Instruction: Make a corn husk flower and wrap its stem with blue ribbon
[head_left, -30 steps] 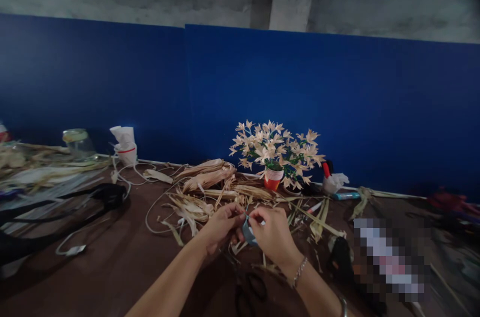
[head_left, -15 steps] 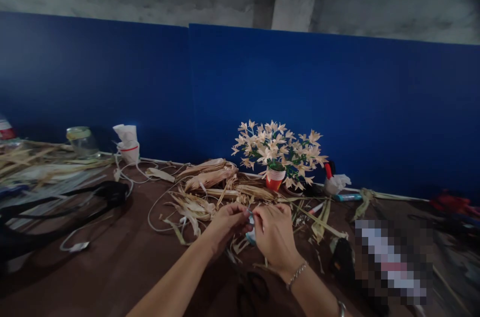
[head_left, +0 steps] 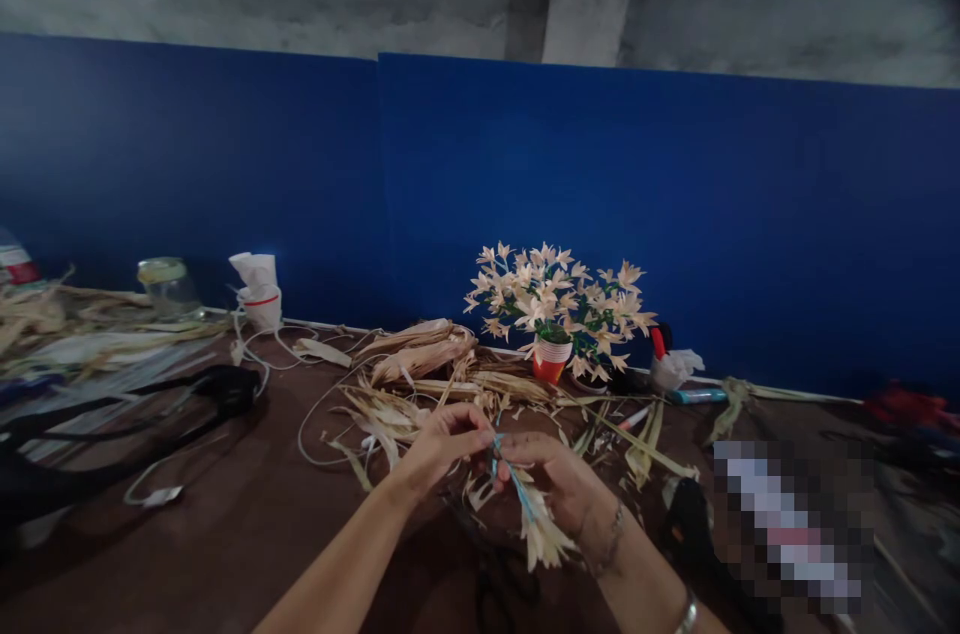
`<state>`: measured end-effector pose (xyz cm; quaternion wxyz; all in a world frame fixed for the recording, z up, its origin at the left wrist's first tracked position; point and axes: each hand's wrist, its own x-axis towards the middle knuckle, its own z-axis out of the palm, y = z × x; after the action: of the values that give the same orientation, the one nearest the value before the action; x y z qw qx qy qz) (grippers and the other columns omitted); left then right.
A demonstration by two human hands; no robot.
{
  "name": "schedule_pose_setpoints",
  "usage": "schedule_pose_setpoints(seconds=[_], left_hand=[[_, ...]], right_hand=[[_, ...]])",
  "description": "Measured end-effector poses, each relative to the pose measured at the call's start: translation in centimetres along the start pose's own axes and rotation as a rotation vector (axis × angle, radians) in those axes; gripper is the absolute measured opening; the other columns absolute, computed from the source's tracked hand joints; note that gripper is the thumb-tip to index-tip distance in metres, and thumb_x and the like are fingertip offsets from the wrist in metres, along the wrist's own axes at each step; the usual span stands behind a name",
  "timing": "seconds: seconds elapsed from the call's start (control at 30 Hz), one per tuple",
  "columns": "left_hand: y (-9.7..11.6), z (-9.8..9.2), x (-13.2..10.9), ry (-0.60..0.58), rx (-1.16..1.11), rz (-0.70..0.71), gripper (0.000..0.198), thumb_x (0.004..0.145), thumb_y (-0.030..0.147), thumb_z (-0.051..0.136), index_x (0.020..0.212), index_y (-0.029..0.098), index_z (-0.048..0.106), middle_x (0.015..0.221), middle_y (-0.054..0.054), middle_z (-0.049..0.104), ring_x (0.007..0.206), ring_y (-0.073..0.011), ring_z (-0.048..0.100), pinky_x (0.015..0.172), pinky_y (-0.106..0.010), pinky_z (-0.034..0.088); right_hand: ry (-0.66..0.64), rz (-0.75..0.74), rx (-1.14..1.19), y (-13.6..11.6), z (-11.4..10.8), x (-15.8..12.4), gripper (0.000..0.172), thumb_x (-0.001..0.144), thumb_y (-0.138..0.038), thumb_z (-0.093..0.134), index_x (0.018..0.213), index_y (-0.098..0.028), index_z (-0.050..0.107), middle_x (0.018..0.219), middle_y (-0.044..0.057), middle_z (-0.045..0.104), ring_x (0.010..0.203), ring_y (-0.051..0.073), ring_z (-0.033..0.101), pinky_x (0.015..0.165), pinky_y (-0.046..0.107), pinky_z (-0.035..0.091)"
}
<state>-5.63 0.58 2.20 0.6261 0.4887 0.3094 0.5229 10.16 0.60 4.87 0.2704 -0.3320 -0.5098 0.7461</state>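
Note:
A handmade flower, with pale husk-like petals and a stem in light blue tape, is between my hands with its petals pointing down toward me. My left hand pinches the upper end of the blue stem, thumb against fingers. Closed around the same stem is my right hand, its fingertips almost meeting the left ones. Behind them stands a potted bunch of similar cream flowers in an orange-and-white cup. Dark scissors lie below the hands, dim and partly blurred.
Dried husks pile up beyond my hands. On the left are a glass jar, a white cup with tissue, a white cable and a black strap-like object. A blue partition borders the brown table.
The flower has swung into view below my hands, its petals now toward me. My right hand has turned, showing more of its palm side, while my left stays near the same spot.

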Motion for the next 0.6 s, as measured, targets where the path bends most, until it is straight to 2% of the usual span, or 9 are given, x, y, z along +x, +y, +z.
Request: schedule_pose_setpoints(seconds=[0.07,0.13,0.2,0.27,0.3,0.37,0.47,0.53,0.6], left_hand=[[-0.1,0.2,0.2,0.073,0.061,-0.002,0.018,0.060,0.026,0.067,0.060,0.013,0.054,0.047,0.003,0.054,0.038,-0.0068,0.047,0.039,-0.017,0.034],[-0.3,0.4,0.5,0.171,0.121,0.024,0.019,0.058,0.025,0.068,0.056,0.013,0.054,0.043,0.005,0.050,0.036,-0.0051,0.043,0.038,-0.016,0.032],[-0.8,0.6,0.9,0.243,0.142,0.048,0.019,0.057,0.026,0.068,0.055,0.013,0.054,0.041,0.005,0.048,0.036,-0.0046,0.041,0.037,-0.016,0.030],[-1.2,0.6,1.1,0.255,0.132,0.046,0.019,0.058,0.027,0.067,0.056,0.013,0.055,0.041,0.005,0.049,0.037,-0.0054,0.043,0.039,-0.016,0.032],[-1.3,0.6,1.2,0.245,0.117,0.037,0.019,0.059,0.028,0.067,0.057,0.013,0.055,0.042,0.004,0.050,0.038,-0.0061,0.045,0.040,-0.017,0.034],[-1.4,0.3,1.3,0.204,0.093,0.015,0.020,0.059,0.029,0.068,0.060,0.012,0.057,0.046,0.002,0.054,0.042,-0.0077,0.049,0.043,-0.018,0.037],[-0.9,-0.2,1.1,0.133,0.084,-0.007,0.024,0.058,0.029,0.069,0.072,0.011,0.061,0.054,0.000,0.058,0.046,-0.0090,0.052,0.048,-0.021,0.041],[-0.3,-0.3,0.8,0.085,0.107,-0.001,0.025,0.059,0.029,0.068,0.075,0.011,0.062,0.056,0.000,0.058,0.047,-0.0093,0.052,0.049,-0.021,0.042],[0.1,-0.2,0.4,0.047,0.130,0.022,0.022,0.060,0.030,0.068,0.070,0.012,0.061,0.056,0.000,0.058,0.048,-0.0094,0.052,0.049,-0.021,0.042]], right_hand=[[0.169,-0.142,-0.224,0.3,0.1,0.2,0.015,0.063,-0.029,0.058,0.065,-0.015,0.059,0.060,0.002,0.060,0.053,0.012,0.052,0.055,0.024,0.039],[0.418,-0.360,-0.611,0.7,0.4,0.3,0.012,0.065,-0.026,0.058,0.071,-0.017,0.059,0.068,0.003,0.063,0.064,0.015,0.055,0.066,0.027,0.039],[0.630,-0.561,-1.012,1.1,0.6,0.3,0.007,0.068,-0.021,0.055,0.073,-0.018,0.059,0.070,0.003,0.063,0.071,0.016,0.055,0.080,0.033,0.033],[0.755,-0.702,-1.293,1.5,0.9,0.2,0.008,0.072,-0.016,0.052,0.070,-0.019,0.058,0.066,0.002,0.061,0.071,0.015,0.054,0.088,0.037,0.025],[0.778,-0.749,-1.366,1.6,0.9,0.1,0.010,0.073,-0.014,0.050,0.069,-0.019,0.058,0.064,0.001,0.060,0.070,0.015,0.054,0.089,0.037,0.023],[0.778,-0.804,-1.385,1.7,1.0,0.0,0.013,0.075,-0.013,0.048,0.069,-0.019,0.058,0.063,0.001,0.060,0.068,0.013,0.054,0.087,0.035,0.024],[0.724,-0.765,-1.201,1.3,1.0,0.0,0.014,0.075,-0.016,0.048,0.069,-0.020,0.060,0.067,0.001,0.063,0.068,0.013,0.055,0.083,0.033,0.028],[0.621,-0.622,-0.974,1.0,0.8,0.0,0.013,0.074,-0.021,0.049,0.068,-0.018,0.060,0.067,0.002,0.064,0.067,0.014,0.055,0.075,0.031,0.034],[0.445,-0.404,-0.689,0.6,0.4,0.2,0.015,0.072,-0.027,0.050,0.066,-0.015,0.059,0.063,0.004,0.064,0.061,0.015,0.056,0.064,0.028,0.039]])
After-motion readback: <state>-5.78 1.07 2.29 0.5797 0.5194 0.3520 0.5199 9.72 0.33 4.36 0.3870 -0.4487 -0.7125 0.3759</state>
